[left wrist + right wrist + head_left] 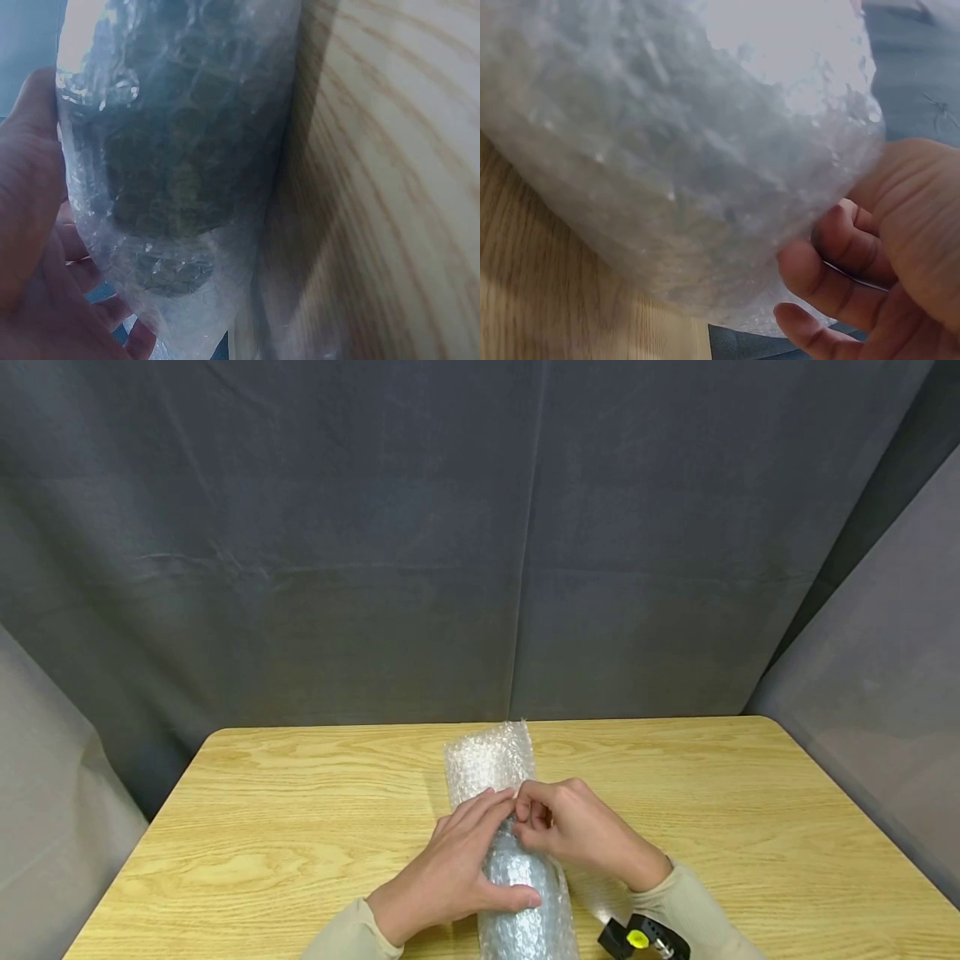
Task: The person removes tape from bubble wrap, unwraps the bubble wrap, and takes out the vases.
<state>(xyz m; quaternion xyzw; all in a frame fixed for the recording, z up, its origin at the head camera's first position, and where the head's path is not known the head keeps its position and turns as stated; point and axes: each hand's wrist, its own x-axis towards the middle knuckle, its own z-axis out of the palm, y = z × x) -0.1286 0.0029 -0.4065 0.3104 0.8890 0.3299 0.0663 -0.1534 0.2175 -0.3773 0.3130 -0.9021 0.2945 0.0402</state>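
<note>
Partly hiding the table (pixel 300 827), bubble wrap (pixel 491 764) lies under the splayed left grip (pixel 459 867), pinched by the right grip (pixel 577 827).

Bubble wrap (pixel 519 862) blocks the middle; the table (pixel 277 827) leaves room either side.

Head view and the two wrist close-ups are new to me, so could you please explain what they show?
There is no robot: this is a person working bare-handed. The wide picture comes from a head-worn camera, the close-ups from one camera on each wrist. On the wooden table lies a long object in bubble wrap, too cloudy to identify. The left hand rests over it, fingers extended; the right hand has curled fingers that seem to pinch the wrap.
</note>
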